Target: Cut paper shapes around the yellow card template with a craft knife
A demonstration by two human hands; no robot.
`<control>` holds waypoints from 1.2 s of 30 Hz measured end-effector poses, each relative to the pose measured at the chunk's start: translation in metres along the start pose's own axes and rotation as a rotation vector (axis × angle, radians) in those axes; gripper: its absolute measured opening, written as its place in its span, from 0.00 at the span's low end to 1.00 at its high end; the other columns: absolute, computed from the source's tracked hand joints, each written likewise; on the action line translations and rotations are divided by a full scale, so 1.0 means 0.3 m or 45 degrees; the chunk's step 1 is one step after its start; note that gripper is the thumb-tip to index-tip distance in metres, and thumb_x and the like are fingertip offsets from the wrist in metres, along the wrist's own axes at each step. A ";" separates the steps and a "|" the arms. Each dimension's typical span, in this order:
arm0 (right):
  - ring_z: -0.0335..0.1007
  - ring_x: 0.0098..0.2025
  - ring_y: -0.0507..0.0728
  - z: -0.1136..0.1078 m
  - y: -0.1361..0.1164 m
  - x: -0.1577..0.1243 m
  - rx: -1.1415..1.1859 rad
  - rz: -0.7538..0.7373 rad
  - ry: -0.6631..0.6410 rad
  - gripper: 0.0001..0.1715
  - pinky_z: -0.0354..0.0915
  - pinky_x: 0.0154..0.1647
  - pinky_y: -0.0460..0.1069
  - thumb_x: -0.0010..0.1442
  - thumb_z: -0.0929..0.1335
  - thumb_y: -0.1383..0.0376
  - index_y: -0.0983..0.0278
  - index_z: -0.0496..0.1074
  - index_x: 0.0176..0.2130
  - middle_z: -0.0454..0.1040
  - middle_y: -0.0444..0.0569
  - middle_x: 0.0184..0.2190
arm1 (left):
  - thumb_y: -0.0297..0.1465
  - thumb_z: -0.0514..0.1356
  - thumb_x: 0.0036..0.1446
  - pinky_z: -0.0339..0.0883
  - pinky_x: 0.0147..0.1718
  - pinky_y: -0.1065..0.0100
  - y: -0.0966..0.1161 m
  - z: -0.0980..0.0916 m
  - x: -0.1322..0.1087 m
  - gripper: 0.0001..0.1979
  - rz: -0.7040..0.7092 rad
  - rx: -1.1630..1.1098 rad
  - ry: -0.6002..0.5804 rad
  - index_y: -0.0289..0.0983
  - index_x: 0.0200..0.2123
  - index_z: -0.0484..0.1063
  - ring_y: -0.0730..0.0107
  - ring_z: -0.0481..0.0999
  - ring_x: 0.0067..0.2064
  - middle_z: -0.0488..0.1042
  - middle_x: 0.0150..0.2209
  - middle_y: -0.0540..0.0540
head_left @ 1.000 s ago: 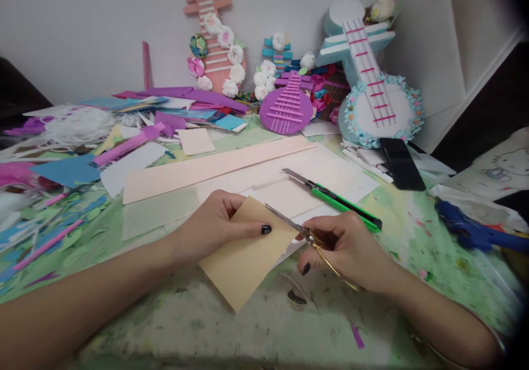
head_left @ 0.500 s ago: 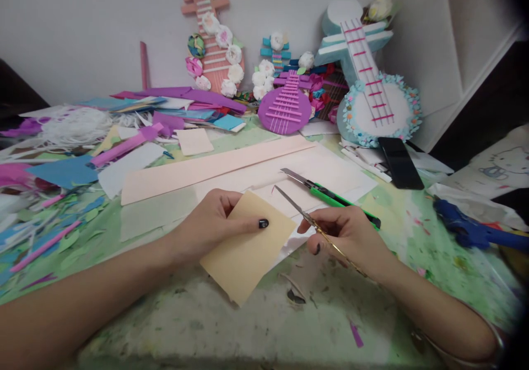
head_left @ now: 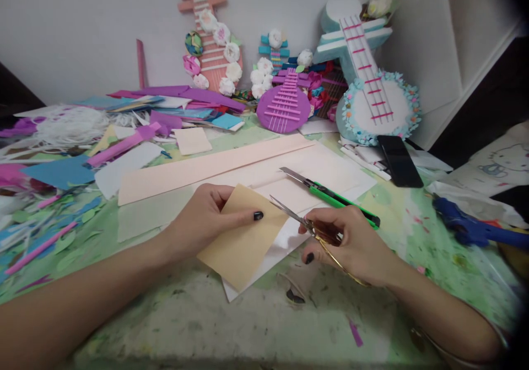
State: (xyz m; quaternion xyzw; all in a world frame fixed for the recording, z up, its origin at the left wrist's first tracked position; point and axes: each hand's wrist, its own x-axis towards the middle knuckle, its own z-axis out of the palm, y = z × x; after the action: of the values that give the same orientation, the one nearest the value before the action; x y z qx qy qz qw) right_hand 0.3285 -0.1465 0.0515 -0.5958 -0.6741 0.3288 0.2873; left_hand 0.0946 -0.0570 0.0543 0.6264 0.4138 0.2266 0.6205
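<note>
Pinched under the thumb of my left hand point(head_left: 202, 221) is a tan square of paper point(head_left: 242, 249), tilted so one corner points toward me. My right hand point(head_left: 357, 243) holds gold-handled scissors point(head_left: 294, 216), fingers around the handles. The blades point left and reach over the paper's upper right edge; whether they grip it I cannot tell. Behind the scissors lies a green box cutter point(head_left: 341, 198) with its blade out. White paper point(head_left: 233, 294) shows beneath the tan piece.
A pale pink folded strip point(head_left: 165, 180) lies behind my hands. Paper scraps point(head_left: 61, 172) crowd the left side. Decorated paper lutes, including a purple one point(head_left: 283, 111) and a light blue one point(head_left: 378, 105), stand at the back. At right are a black phone point(head_left: 400, 161) and a blue tool point(head_left: 458, 221).
The scissors have moved left and lower, with the blades now over the tan paper's edge. The paper has shifted slightly up and left. More white paper shows below it.
</note>
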 end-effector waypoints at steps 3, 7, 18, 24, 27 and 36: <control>0.44 0.22 0.48 -0.004 0.006 0.001 -0.059 -0.026 0.014 0.16 0.44 0.21 0.46 0.50 0.75 0.56 0.66 0.73 0.28 0.50 0.36 0.17 | 0.40 0.71 0.46 0.67 0.18 0.79 0.001 -0.002 0.000 0.13 0.023 0.020 0.031 0.37 0.30 0.79 0.70 0.78 0.25 0.80 0.27 0.49; 0.44 0.22 0.48 -0.007 0.008 -0.001 -0.091 -0.045 0.024 0.16 0.44 0.21 0.46 0.51 0.74 0.55 0.66 0.73 0.28 0.50 0.37 0.17 | 0.40 0.71 0.46 0.68 0.19 0.79 0.001 -0.005 0.004 0.12 0.027 0.018 0.040 0.37 0.31 0.80 0.70 0.79 0.26 0.81 0.29 0.48; 0.43 0.22 0.47 0.000 0.004 -0.003 -0.130 -0.066 0.030 0.17 0.43 0.21 0.46 0.50 0.75 0.60 0.64 0.66 0.23 0.49 0.36 0.17 | 0.38 0.71 0.47 0.68 0.19 0.80 -0.004 -0.005 0.000 0.11 0.061 -0.010 0.015 0.37 0.30 0.80 0.70 0.79 0.25 0.81 0.28 0.49; 0.43 0.22 0.47 -0.004 0.006 -0.005 -0.124 -0.079 0.046 0.17 0.43 0.21 0.46 0.50 0.75 0.60 0.64 0.65 0.23 0.48 0.35 0.17 | 0.36 0.71 0.47 0.68 0.18 0.81 0.002 -0.002 0.005 0.09 0.047 -0.017 0.022 0.37 0.30 0.80 0.71 0.79 0.24 0.81 0.27 0.50; 0.43 0.22 0.47 -0.005 0.007 -0.005 -0.120 -0.088 0.048 0.18 0.43 0.21 0.45 0.50 0.75 0.60 0.64 0.65 0.22 0.49 0.36 0.17 | 0.36 0.71 0.48 0.68 0.18 0.82 -0.001 -0.003 0.006 0.09 0.041 -0.031 0.013 0.37 0.30 0.80 0.71 0.79 0.25 0.81 0.27 0.50; 0.41 0.22 0.47 -0.001 0.005 -0.006 -0.059 -0.093 0.070 0.17 0.43 0.21 0.45 0.48 0.77 0.61 0.66 0.68 0.22 0.47 0.36 0.18 | 0.35 0.71 0.48 0.69 0.19 0.81 0.001 -0.006 0.003 0.08 0.035 -0.068 0.000 0.37 0.30 0.80 0.71 0.80 0.25 0.81 0.27 0.50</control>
State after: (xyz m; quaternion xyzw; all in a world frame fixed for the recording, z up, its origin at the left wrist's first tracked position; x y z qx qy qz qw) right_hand 0.3297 -0.1483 0.0506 -0.5862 -0.6947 0.2858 0.3034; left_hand 0.0938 -0.0551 0.0546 0.6152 0.3989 0.2461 0.6339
